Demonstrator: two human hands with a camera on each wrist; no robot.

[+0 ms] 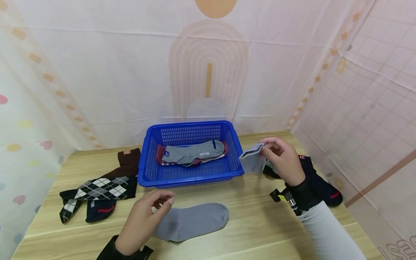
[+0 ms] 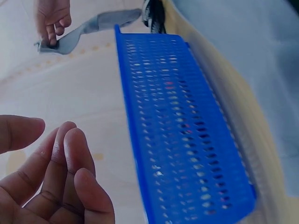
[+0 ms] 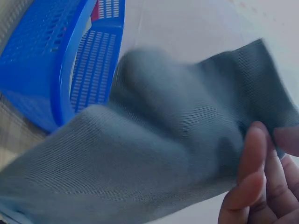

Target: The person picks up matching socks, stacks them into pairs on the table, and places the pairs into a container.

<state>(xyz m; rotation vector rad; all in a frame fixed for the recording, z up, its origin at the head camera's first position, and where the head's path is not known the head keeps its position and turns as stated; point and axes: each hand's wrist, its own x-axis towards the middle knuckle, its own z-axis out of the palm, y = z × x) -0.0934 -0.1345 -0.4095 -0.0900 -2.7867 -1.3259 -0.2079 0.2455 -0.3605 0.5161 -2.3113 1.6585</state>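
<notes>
My right hand (image 1: 284,160) pinches a grey sock (image 1: 252,161) by its cuff, and the sock hangs down beside the basket's right end. In the right wrist view that sock (image 3: 154,140) stretches across the picture, with thumb and fingertips at its cuff. My left hand (image 1: 146,216) hovers over the near end of another grey sock (image 1: 198,220) lying flat on the table. Nothing is between its loosely bent fingers (image 2: 74,154). A blue basket (image 1: 191,179) stands behind, holding a grey sock (image 1: 195,151) marked COTTON on top of reddish ones.
Left of the basket lie a brown sock (image 1: 128,162), an argyle sock (image 1: 104,188) and a navy sock (image 1: 100,210). Right of it, partly behind my right arm, are a striped sock (image 1: 271,170) and a navy sock (image 1: 325,187). A patterned cloth (image 1: 130,72) hangs behind the wooden table (image 1: 253,231).
</notes>
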